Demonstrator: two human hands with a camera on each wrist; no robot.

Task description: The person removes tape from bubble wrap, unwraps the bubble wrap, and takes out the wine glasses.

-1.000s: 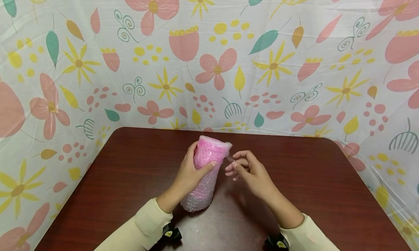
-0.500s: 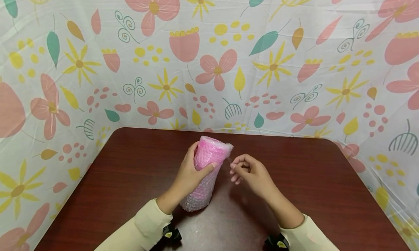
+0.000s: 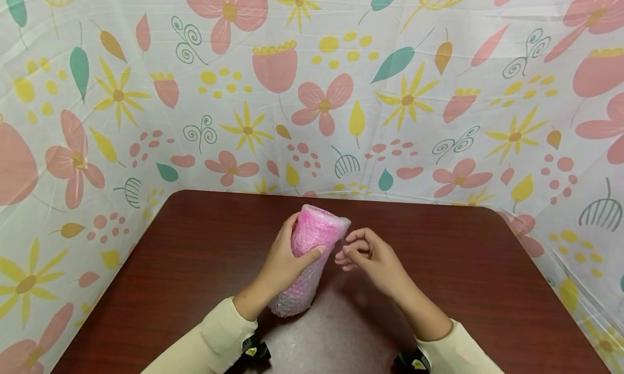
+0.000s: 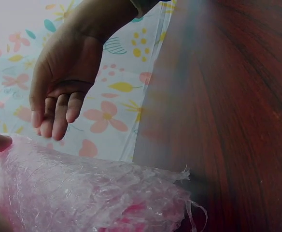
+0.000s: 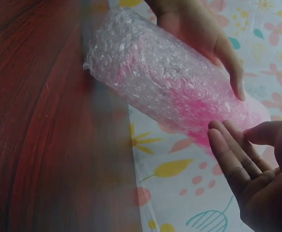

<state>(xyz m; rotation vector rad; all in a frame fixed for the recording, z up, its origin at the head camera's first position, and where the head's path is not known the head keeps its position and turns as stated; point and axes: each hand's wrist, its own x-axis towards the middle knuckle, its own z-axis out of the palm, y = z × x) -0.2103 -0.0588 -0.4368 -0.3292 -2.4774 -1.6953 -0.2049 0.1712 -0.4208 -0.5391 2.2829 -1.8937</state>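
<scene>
A pink cylindrical bundle wrapped in bubble wrap (image 3: 312,260) leans at a slant over the table, wider flap at its top. My left hand (image 3: 283,255) grips its upper side, thumb across the front and fingers behind it, hidden. Close to the flap's right edge is my right hand (image 3: 372,257), its fingers loosely bent and nothing visible between them. In the right wrist view the fingers of the right hand (image 5: 264,179) lie close to the pink wrap (image 5: 175,92); whether they touch it I cannot tell. Loose plastic strands hang from the bundle's lower end in the left wrist view.
A dark red-brown wooden table (image 3: 463,265) spreads beneath both hands. Behind and beside it hangs a white cloth with a flower print (image 3: 322,54). A black camera mount sits at each wrist, near the sleeve cuffs.
A small clear strip seen between the right fingers and the flap is no longer visible. The right fingers have loosened slightly; the bundle's top has shifted a little right and down, still in the left hand.
</scene>
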